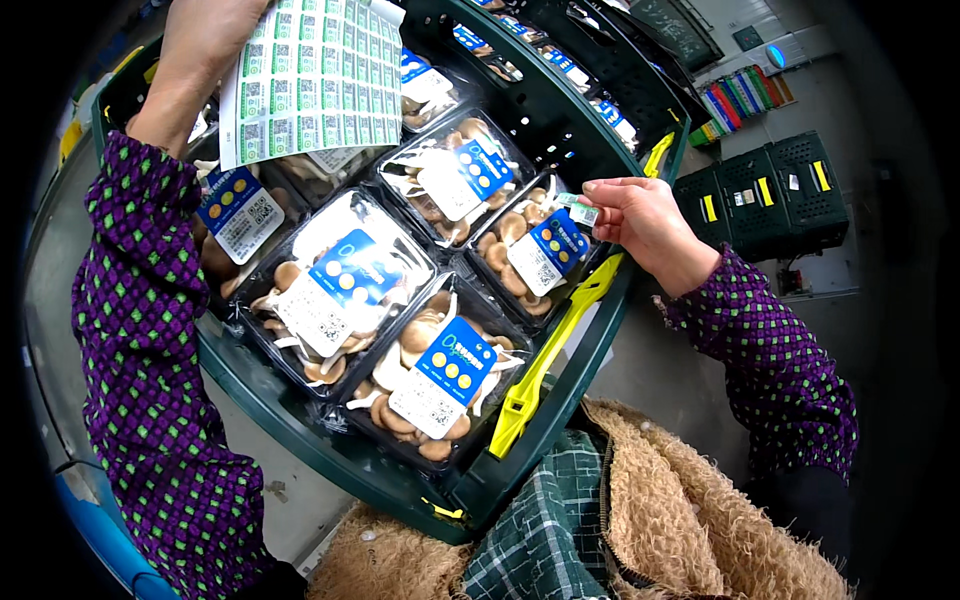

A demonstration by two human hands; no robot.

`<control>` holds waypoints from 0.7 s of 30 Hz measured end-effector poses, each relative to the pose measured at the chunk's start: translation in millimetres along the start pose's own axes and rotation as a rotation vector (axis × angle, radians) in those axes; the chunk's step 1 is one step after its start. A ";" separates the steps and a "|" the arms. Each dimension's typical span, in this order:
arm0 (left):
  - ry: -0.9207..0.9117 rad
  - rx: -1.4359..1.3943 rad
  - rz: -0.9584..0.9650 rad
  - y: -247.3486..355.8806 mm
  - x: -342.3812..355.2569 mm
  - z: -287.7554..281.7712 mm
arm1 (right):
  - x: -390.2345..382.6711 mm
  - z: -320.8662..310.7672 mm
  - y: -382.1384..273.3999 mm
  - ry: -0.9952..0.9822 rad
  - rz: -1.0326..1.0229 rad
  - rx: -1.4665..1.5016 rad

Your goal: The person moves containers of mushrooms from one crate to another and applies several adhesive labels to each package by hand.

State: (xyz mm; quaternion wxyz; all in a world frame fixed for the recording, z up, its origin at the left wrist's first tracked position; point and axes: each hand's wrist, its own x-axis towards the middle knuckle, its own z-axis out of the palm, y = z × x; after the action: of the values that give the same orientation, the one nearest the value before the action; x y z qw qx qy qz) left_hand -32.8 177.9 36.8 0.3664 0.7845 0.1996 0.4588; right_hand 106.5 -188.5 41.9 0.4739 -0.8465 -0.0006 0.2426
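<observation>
My left hand (pixel 205 45) grips the top of a sheet of small green-and-white stickers (pixel 320 80), which hangs over the far left of a dark green crate (pixel 290 425). Between the thumb and fingers of my right hand (pixel 650 220) is one small sticker (pixel 578 209). It is held at the upper right corner of a pack of mushrooms (pixel 530 250); whether it touches the film I cannot tell. Other wrapped mushroom packs fill the crate, among them a front pack (pixel 440 375), a middle pack (pixel 345 285) and a far pack (pixel 460 180), each with a blue-and-white label.
Yellow handle clips (pixel 550 360) line the crate's right side. Behind it stands another green crate (pixel 600 60) holding similar packs. Stacked dark crates (pixel 765 195) stand on the floor at right, below a row of colourful folders (pixel 740 100). The near rim is close to my body.
</observation>
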 end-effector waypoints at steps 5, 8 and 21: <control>0.014 -0.092 0.050 18.1 -13.5 4.9 | -4.4 -0.8 2.9 0.028 0.051 0.005; 0.020 -0.079 0.079 17.1 -12.1 1.1 | -6.6 -1.0 1.8 0.008 0.049 0.082; 0.015 -0.098 0.055 8.6 -7.4 3.1 | 3.7 0.2 8.3 -0.041 0.094 0.113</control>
State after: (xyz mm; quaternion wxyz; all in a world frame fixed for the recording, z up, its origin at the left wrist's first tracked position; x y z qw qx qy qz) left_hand -34.0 166.2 38.1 0.3900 0.7674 0.1580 0.4838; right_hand 107.8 -192.1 33.7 0.5090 -0.8122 0.0433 0.2816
